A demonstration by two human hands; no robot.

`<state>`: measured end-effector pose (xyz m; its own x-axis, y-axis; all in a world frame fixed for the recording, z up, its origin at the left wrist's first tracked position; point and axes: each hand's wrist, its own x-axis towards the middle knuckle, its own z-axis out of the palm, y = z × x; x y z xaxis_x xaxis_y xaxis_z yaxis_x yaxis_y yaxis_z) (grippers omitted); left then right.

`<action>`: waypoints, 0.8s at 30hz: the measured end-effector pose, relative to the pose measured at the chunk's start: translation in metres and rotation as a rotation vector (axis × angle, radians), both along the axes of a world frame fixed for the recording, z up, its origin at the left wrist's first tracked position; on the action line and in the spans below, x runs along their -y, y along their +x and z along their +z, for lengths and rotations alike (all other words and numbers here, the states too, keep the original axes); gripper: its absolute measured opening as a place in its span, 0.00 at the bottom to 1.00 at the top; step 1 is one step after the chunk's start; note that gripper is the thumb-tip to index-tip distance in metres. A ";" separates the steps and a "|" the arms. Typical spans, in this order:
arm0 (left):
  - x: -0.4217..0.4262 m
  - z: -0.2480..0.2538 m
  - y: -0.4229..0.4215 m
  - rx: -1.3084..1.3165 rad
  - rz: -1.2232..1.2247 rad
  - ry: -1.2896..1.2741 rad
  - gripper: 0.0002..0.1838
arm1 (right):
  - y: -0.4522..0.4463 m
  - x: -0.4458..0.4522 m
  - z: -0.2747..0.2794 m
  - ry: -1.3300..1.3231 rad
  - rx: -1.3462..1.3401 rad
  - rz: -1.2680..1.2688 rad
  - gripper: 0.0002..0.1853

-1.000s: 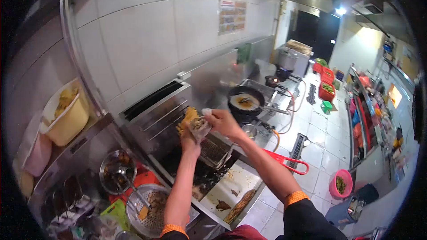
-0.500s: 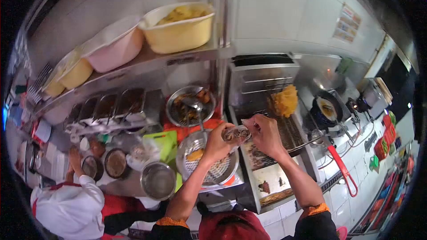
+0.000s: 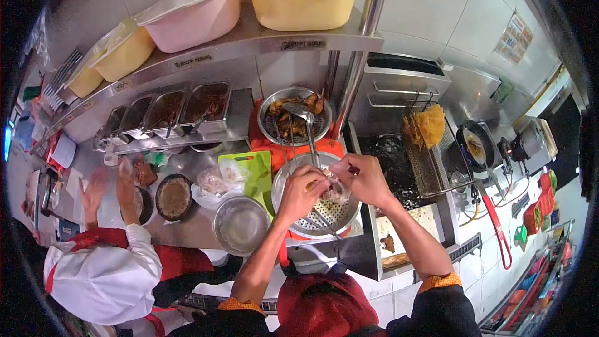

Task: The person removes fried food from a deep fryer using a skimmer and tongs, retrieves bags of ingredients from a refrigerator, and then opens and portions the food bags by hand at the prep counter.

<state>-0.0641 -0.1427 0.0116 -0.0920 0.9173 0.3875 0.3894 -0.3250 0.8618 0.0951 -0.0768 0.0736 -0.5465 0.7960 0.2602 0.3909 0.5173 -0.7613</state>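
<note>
My left hand (image 3: 301, 195) and my right hand (image 3: 365, 181) are close together over a perforated metal colander (image 3: 345, 219). Between them is a small clear plastic bag (image 3: 337, 193) with pale and dark bits inside. Both hands have their fingers pinched on the bag. Behind the colander stands a steel bowl of browned fried pieces (image 3: 288, 126), with a large metal ladle (image 3: 299, 110) resting in it. The ladle's handle reaches down over the colander.
Right of my hands is a fryer (image 3: 392, 159) with a wire basket (image 3: 419, 171). A wok (image 3: 475, 143) sits farther right. At left are a steel pot (image 3: 240, 224), a green board (image 3: 257, 178) and a co-worker (image 3: 103, 274). Plastic tubs (image 3: 193, 19) line the shelf.
My hands have turned the bag and its opening is now pinched between my fingers. The view has shifted. The co-worker's hands have lifted and moved apart.
</note>
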 end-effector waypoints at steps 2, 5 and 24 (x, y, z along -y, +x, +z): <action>-0.002 0.003 0.002 -0.126 0.047 0.033 0.05 | 0.005 -0.002 -0.004 -0.029 -0.029 -0.025 0.06; -0.005 0.005 0.009 -0.352 0.165 0.182 0.06 | 0.013 0.003 -0.005 -0.109 -0.060 -0.044 0.07; -0.011 -0.005 0.012 -0.443 0.308 0.188 0.13 | -0.012 0.016 -0.041 0.006 -0.025 -0.128 0.10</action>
